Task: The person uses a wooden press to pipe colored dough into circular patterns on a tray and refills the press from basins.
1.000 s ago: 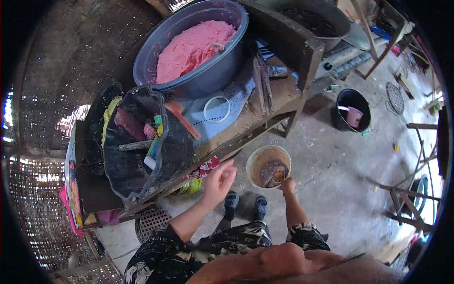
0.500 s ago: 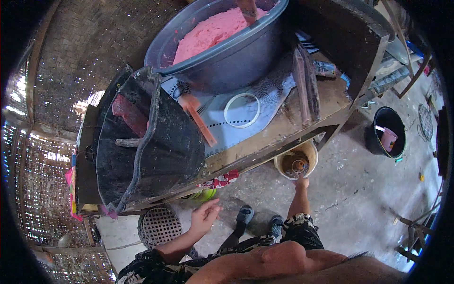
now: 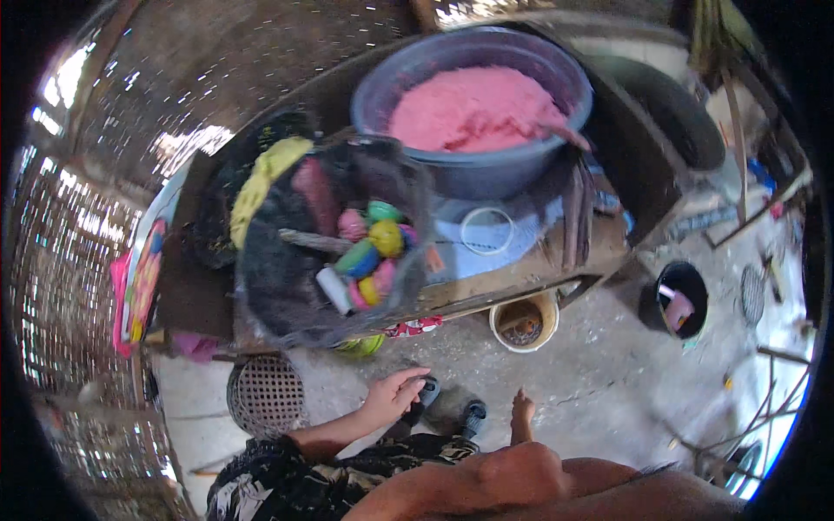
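Observation:
My left hand point(image 3: 393, 401) hangs in the air at the lower middle, its fingers loosely stretched with nothing in them. My right hand point(image 3: 523, 408) is off to the right, small and blurred, and its fingers do not show well. Nearest to it stands a whitish bucket point(image 3: 554, 323) by the table edge, with something brown and round point(image 3: 521, 328) inside. Neither hand touches the bucket. On the table is a big dark tub point(image 3: 473, 159) of pink crumbly material point(image 3: 469, 102), with a stick-like handle point(image 3: 566, 135) at its right side.
A black rubber container point(image 3: 287, 304) on the table holds colourful rounded pieces point(image 3: 373, 252), a stick point(image 3: 313, 240) and a white cylinder point(image 3: 334, 291). A white ring point(image 3: 464, 233) lies beside it. On the floor are a woven basket point(image 3: 266, 395) and a black bucket point(image 3: 682, 276) with a pink dipper point(image 3: 678, 310).
My right hand has left the whitish bucket's rim and drawn back toward me. My view has shifted, showing the colourful pieces inside the black container. My left hand stays outstretched.

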`<state>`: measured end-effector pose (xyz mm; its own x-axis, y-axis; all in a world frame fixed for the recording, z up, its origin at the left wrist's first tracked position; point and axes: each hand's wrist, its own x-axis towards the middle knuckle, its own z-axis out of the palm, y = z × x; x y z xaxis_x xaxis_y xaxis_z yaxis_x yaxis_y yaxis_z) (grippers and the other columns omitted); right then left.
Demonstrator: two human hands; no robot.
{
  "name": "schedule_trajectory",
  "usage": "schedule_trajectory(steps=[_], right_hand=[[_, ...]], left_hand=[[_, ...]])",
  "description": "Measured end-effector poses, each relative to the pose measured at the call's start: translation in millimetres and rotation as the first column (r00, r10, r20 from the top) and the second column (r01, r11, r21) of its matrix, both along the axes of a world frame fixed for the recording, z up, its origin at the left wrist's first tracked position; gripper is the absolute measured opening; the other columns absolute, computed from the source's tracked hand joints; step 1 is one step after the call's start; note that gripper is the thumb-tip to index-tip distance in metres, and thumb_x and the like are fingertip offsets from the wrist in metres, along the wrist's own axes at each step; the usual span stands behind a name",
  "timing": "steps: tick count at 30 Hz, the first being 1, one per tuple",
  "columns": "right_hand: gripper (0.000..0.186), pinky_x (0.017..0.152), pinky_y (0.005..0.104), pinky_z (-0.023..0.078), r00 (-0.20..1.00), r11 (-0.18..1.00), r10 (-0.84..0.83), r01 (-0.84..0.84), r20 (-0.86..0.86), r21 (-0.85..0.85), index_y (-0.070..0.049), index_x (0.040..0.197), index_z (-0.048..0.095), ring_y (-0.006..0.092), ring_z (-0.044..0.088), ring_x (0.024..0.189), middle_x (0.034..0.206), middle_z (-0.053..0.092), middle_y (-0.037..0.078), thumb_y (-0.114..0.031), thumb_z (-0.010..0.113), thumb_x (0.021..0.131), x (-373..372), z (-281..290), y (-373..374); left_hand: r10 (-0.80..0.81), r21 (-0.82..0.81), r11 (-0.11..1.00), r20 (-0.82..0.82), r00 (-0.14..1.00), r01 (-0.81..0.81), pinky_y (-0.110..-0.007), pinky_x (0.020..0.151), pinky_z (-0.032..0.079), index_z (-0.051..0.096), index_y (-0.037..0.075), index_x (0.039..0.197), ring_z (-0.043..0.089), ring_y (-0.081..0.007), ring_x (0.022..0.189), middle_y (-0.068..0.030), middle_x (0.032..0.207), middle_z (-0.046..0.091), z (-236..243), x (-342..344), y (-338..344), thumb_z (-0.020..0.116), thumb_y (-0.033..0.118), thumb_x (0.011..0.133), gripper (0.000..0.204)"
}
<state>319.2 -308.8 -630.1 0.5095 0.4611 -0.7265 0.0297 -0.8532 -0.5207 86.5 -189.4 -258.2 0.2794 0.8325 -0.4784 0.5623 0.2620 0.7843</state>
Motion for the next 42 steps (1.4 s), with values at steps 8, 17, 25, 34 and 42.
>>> schedule_trajectory(steps=[8,17,25,34,42], right_hand=[[0.043,0.072,0.0295,0.043,0.947,0.619,-0.102,-0.181,0.306,0.764,-0.004,0.113,0.047,0.0198,0.051,0.086,0.104,0.050,0.013,-0.002,0.060,0.072,53,326,101],[0.037,0.072,0.0358,0.045,0.278,-0.110,0.581,-0.904,0.765,0.413,-0.002,0.102,0.052,0.0295,0.055,0.080,0.089,0.055,0.017,-0.022,0.063,0.073,-97,565,278],[0.071,0.079,0.0386,0.044,-0.129,-0.141,0.795,-0.990,0.592,-0.026,0.000,0.108,0.049,0.0335,0.055,0.090,0.100,0.055,0.022,-0.047,0.069,0.059,-161,522,327],[0.058,0.081,0.0376,0.044,-0.120,-0.017,0.902,-0.970,0.414,-0.244,-0.005,0.102,0.055,0.0334,0.055,0.092,0.094,0.058,0.019,-0.033,0.071,0.055,-142,571,333],[0.059,0.082,0.0364,0.042,-0.423,-0.340,0.773,-0.906,0.473,-0.253,-0.006,0.103,0.057,0.0318,0.053,0.092,0.097,0.056,0.017,-0.026,0.076,0.051,-140,605,356]], left_hand=[[-0.145,0.428,0.896,0.029,0.989,0.119,-0.027,0.071,0.045,0.046,0.009,0.119,0.055,-0.0150,0.077,-0.0071,0.103,0.054,95,-42,-12,0.061,0.008,0.075,0.047],[0.102,0.630,0.759,0.134,0.986,-0.164,-0.026,0.065,0.046,0.052,0.007,0.111,0.056,-0.0166,0.073,-0.0084,0.091,0.058,146,-145,-15,0.058,0.005,0.075,0.036],[0.247,0.699,0.624,0.247,0.937,-0.349,-0.027,0.069,0.047,0.055,0.004,0.107,0.058,-0.0171,0.079,-0.0101,0.089,0.060,181,-239,-11,0.056,0.004,0.077,0.029],[0.287,0.586,0.585,0.497,0.819,-0.561,-0.025,0.070,0.047,0.055,0.001,0.105,0.059,-0.0129,0.079,-0.0088,0.086,0.061,202,-266,17,0.056,0.005,0.079,0.026],[0.300,0.714,0.456,0.439,0.847,-0.532,-0.025,0.065,0.047,0.058,0.002,0.101,0.059,-0.0133,0.075,-0.0084,0.085,0.062,217,-259,36,0.058,0.009,0.080,0.022]])
